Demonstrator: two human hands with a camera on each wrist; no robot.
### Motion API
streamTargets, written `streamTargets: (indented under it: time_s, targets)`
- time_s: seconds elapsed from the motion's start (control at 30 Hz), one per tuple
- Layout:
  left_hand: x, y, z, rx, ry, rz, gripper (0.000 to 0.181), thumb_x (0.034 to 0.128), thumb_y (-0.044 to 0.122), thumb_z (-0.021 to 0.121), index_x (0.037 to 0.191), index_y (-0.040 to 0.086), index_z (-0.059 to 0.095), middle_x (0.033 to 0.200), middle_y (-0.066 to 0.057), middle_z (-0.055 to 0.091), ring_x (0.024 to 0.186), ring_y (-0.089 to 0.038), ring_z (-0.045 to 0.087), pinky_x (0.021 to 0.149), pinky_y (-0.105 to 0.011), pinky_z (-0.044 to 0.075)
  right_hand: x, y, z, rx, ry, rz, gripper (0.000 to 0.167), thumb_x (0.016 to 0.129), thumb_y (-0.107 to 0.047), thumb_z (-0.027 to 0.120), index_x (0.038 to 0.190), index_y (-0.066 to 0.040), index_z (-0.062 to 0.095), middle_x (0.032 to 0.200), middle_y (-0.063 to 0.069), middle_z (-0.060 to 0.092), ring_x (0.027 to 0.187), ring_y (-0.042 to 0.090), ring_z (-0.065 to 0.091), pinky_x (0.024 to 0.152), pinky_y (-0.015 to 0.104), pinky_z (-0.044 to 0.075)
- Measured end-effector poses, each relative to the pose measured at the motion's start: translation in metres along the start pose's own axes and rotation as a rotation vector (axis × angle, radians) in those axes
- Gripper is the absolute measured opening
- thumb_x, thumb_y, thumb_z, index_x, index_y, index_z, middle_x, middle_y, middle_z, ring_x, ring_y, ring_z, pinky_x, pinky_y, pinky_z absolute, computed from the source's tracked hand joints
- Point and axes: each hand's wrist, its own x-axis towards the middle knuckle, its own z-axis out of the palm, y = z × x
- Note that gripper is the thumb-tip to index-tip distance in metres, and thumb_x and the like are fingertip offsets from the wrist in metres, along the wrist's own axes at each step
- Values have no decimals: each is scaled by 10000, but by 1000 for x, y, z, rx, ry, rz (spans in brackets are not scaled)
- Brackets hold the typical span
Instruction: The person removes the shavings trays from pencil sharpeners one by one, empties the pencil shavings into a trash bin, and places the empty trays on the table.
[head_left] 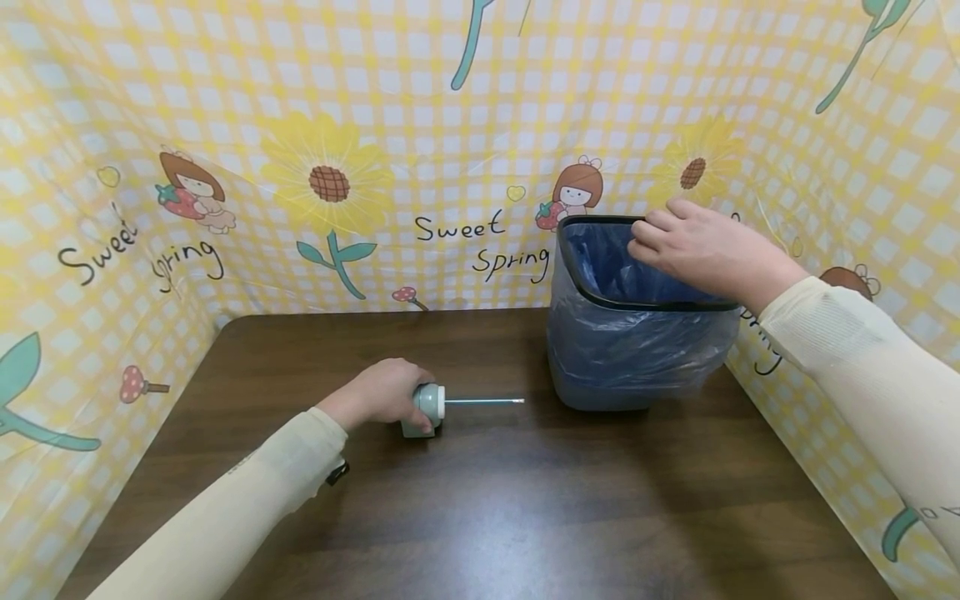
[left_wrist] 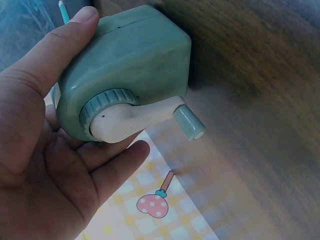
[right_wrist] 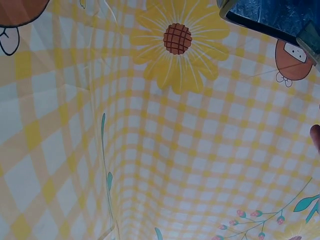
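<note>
My left hand (head_left: 386, 392) grips a green crank sharpener (head_left: 430, 402) low over the table, with a thin pencil (head_left: 483, 401) pointing right out of its pale ring. The left wrist view shows thumb and fingers of the left hand (left_wrist: 45, 125) around the sharpener body (left_wrist: 135, 55), its pale crank (left_wrist: 135, 117) facing that camera. Over the lined bin (head_left: 637, 354) my right hand (head_left: 705, 250) is palm down, fingers bent. A small grey-green piece (right_wrist: 309, 42) hangs by it at the right wrist view's edge; the fingers' hold on it is mostly hidden.
The bin stands at the back right of the brown table (head_left: 480, 500), with a blue liner folded over its black rim. Yellow checked cloth (head_left: 450, 150) walls the table at the back and both sides.
</note>
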Motion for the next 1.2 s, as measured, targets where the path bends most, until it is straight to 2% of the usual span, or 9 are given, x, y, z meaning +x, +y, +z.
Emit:
streamTargets:
  time_s: [0.73, 1.0, 1.2]
  targets:
    - [0, 0, 0, -5, 4, 4, 627, 702, 487, 922, 1169, 118, 724, 974, 47, 702, 788, -115, 590, 703, -317, 522, 2, 1, 1, -31, -20, -4, 320, 870, -8, 776, 1120, -16, 578, 1020, 155, 488, 873, 321, 420, 737, 401, 317]
    - [0, -1, 1, 6, 14, 15, 623, 705, 483, 923, 1169, 117, 726, 976, 45, 707, 785, -113, 594, 703, -317, 526, 0, 0, -1, -105, -65, -44, 363, 882, -29, 768, 1203, -53, 601, 1058, 153, 505, 892, 320, 433, 768, 413, 339]
    - [-1, 0, 0, -1, 11, 12, 623, 706, 481, 922, 1169, 115, 723, 976, 44, 706, 783, -114, 590, 706, -319, 523, 0, 0, -1, -111, -43, -72, 338, 896, -31, 748, 1203, -56, 610, 1053, 141, 513, 900, 315, 457, 798, 416, 373]
